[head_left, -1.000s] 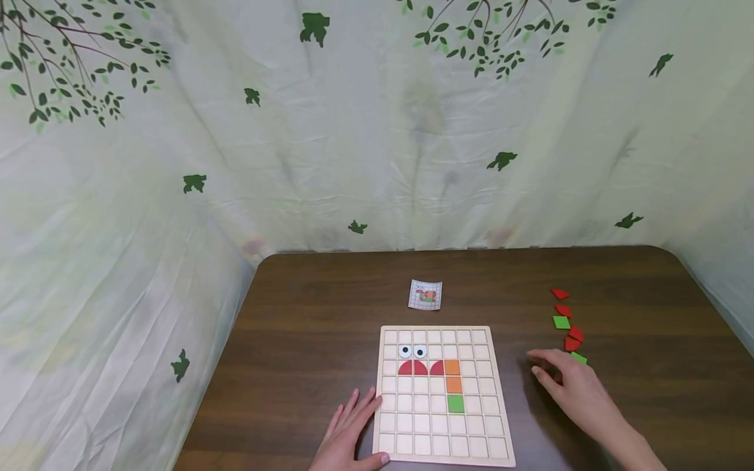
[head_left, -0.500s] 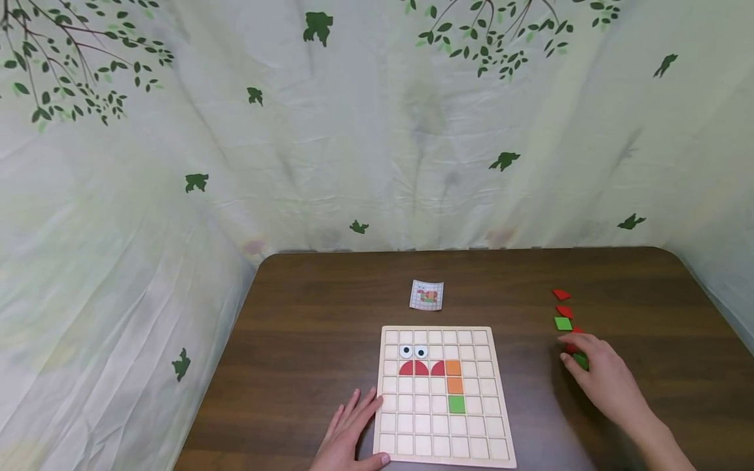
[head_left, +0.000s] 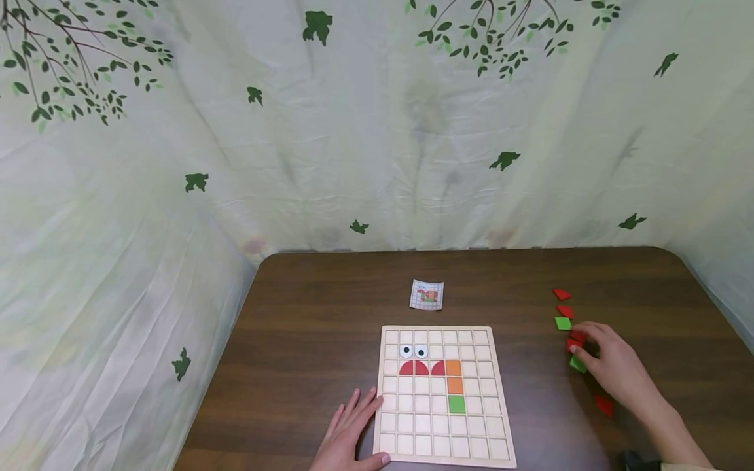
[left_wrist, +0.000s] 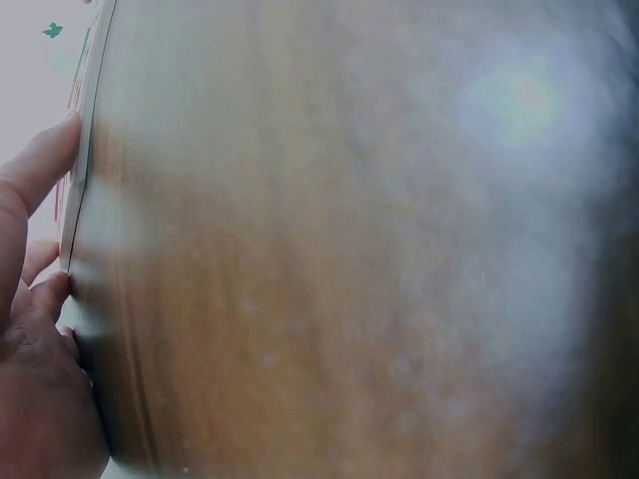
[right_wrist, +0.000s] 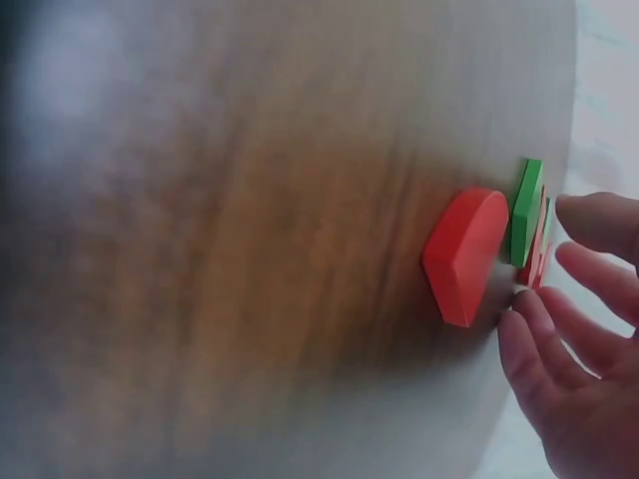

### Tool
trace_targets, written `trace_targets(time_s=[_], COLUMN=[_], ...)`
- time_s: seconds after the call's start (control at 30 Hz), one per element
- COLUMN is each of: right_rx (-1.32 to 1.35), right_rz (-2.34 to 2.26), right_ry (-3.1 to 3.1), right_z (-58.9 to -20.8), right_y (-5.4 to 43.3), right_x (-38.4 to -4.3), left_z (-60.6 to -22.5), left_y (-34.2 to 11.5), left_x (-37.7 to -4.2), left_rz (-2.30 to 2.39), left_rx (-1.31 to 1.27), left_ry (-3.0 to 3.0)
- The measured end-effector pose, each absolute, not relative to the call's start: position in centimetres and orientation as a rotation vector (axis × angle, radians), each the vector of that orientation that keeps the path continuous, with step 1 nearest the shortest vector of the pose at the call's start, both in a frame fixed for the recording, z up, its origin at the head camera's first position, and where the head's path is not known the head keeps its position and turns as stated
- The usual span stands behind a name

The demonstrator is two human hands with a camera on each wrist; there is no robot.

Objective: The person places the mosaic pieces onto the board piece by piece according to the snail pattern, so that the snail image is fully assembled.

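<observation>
My left hand (head_left: pixel 347 438) rests against the lower left corner of a pale wooden grid board (head_left: pixel 438 435), its fingers fairly straight along the edge. On the board lie two eye tiles (head_left: pixel 406 351), several red quarter-round tiles (head_left: pixel 438 369), two orange squares (head_left: pixel 453 386) and a green square (head_left: pixel 456 404). My right hand (head_left: pixel 618 373) reaches low over a row of loose tiles. Its thumb and index fingertip are spread about a red tile (head_left: pixel 577 336) and a second red tile (head_left: pixel 572 345); no firm pinch shows. A green tile (right_wrist: pixel 526 212) lies near the thumb.
A small picture card (head_left: pixel 427 296) lies beyond the board. Farther up the row are two red tiles (head_left: pixel 562 295) and a green tile (head_left: pixel 563 324). A separate red tile (right_wrist: pixel 467 257) lies under the right wrist. A printed curtain (head_left: pixel 377 144) hangs behind the brown table (head_left: pixel 318 314).
My right hand has moved right and slightly away over the loose tiles, baring the green tile. The separate red tile near the wrist has come into sight. My left hand stays at the board.
</observation>
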State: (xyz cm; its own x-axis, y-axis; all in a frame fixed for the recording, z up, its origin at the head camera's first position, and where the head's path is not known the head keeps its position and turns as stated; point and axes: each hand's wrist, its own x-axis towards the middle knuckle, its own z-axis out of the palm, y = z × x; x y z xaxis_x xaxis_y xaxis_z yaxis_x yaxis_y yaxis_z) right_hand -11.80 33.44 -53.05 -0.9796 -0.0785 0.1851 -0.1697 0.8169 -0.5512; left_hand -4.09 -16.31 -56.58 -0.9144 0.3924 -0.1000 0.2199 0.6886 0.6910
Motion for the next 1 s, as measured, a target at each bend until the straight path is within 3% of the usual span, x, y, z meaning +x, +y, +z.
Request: trace_targets(time_s=[1.0], right_rx=[-0.021], right_rz=[0.831], right_ry=[-3.012], right_z=[-52.9], right_y=[32.5], right_x=[-14.3], left_z=[-56.4], left_y=[-16.3], left_x=[-4.3], left_rz=[1.053], left_rx=[0.435], left_ry=[2.597])
